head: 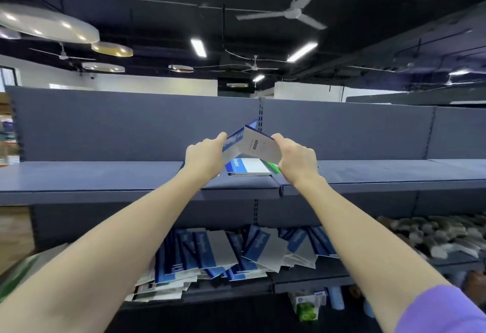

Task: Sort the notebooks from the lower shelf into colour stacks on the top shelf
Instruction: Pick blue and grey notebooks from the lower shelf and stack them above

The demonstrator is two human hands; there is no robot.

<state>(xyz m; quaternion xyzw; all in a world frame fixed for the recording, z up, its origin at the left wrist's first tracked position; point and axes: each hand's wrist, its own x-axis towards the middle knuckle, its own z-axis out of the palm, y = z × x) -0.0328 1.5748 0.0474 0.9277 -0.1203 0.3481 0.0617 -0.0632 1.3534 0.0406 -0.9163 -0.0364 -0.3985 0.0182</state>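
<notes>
"Notebook" reads on the blue notebook [246, 166] lying on the top shelf [105, 175].

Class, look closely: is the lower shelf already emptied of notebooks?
No: a jumbled pile of blue-and-white notebooks lies on the lower shelf.

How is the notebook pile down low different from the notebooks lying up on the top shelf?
The jumbled blue-and-white notebook pile on the lower shelf is big, tilted and overlapping. The small flat notebook stack on the grey top shelf is thin, neat and level. Both show blue-and-white covers.
</notes>
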